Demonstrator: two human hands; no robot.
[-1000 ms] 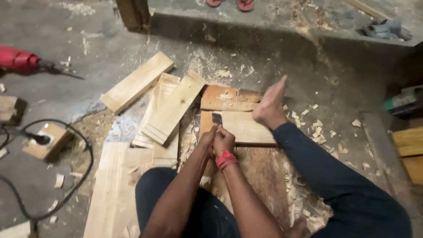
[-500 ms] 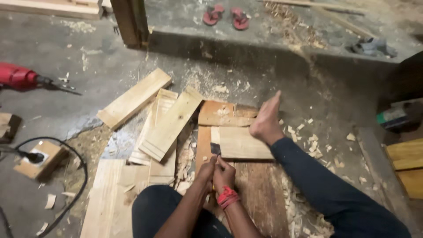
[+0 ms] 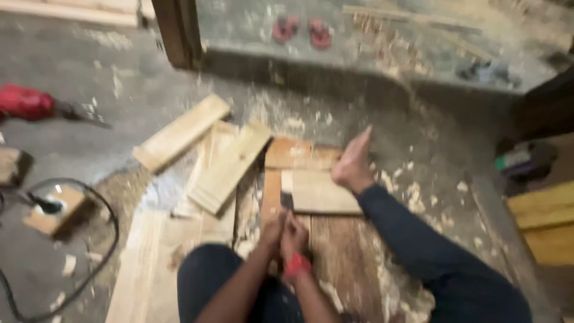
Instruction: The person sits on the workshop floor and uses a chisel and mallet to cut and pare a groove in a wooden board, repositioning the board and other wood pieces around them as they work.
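Head view, blurred: small pale wood block, flat on the floor atop darker planks, pinned at its far right corner by a bare foot. Dark-bladed tool, likely a chisel, its tip at the block's near left edge. Left hand and right hand, both closed together round the tool's handle; red band on the right wrist. Two loose pale boards lying aslant to the left. Wood chips scattered about. Red power drill at far left; black cable looping near a small block. Red sandals on the raised ledge beyond.
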